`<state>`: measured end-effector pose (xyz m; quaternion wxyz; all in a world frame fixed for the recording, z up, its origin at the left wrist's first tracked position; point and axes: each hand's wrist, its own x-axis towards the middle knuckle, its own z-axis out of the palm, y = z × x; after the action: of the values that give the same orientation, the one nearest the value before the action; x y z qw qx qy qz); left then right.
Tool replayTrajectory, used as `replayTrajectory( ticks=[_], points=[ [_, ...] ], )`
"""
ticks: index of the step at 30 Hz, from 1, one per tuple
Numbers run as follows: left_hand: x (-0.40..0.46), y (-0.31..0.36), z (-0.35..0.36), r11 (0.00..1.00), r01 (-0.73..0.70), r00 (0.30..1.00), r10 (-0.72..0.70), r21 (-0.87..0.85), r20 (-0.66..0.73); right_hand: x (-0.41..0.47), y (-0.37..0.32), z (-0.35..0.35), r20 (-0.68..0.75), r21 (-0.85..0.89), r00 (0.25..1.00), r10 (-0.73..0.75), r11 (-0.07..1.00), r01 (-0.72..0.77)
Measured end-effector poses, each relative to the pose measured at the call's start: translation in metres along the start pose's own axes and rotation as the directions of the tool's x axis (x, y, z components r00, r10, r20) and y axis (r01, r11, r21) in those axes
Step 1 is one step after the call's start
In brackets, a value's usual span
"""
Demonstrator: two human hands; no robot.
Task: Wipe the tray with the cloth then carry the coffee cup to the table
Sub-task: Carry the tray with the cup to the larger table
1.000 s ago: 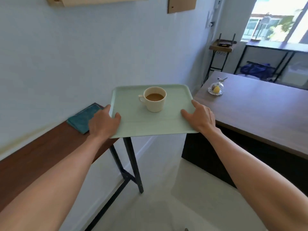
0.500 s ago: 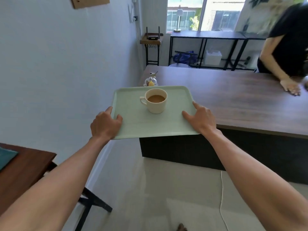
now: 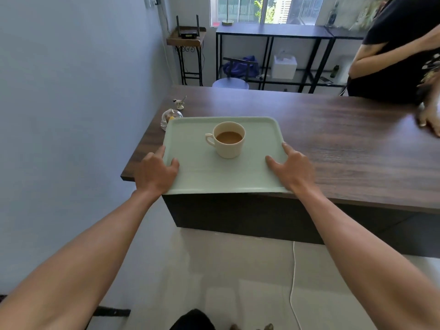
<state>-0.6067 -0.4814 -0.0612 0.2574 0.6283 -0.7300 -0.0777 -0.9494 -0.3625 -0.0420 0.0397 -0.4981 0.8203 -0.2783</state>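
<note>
A pale green tray (image 3: 195,172) is held level over the near left corner of the dark wooden table (image 3: 333,139). My left hand (image 3: 156,172) grips its left edge and my right hand (image 3: 291,170) grips its right edge, thumbs on top. A cream coffee cup (image 3: 229,141), full of milky coffee, stands upright near the tray's middle, handle pointing left. The cloth is out of view.
A small glass dish (image 3: 169,117) and a bird figurine (image 3: 180,102) sit at the table's left end, just beyond the tray. Another person (image 3: 395,51) leans on the far right, hand (image 3: 429,117) on the tabletop. A white cable (image 3: 294,287) lies on the floor.
I turned from the side table with the teal cloth and moved toward the big table. The tray, once over open floor, now overlaps the table's near corner. Grip unchanged.
</note>
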Motion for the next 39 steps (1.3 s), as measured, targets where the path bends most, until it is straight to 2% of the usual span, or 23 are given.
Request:
replayTrajectory(
  ticks=[12,21,29,39],
  points=[
    [0.106,0.008,0.087,0.998,-0.06,0.996,0.061,-0.011,0.065,0.097,0.027,0.067,-0.019,-0.003,0.996,0.089,0.996,-0.089],
    [0.174,-0.003,0.135,1.0,-0.03,0.989,0.031,-0.009,0.146,0.151,0.025,0.116,-0.005,-0.069,0.979,0.206,0.976,-0.205],
    [0.2,0.003,0.158,0.999,-0.009,0.985,0.001,0.04,0.174,0.179,0.036,0.137,-0.014,-0.166,0.98,0.2,0.966,-0.199],
    [0.222,0.012,0.172,0.994,-0.01,0.988,-0.008,0.113,0.155,0.207,0.041,0.142,-0.018,-0.199,0.983,0.185,0.962,-0.185]
  ],
)
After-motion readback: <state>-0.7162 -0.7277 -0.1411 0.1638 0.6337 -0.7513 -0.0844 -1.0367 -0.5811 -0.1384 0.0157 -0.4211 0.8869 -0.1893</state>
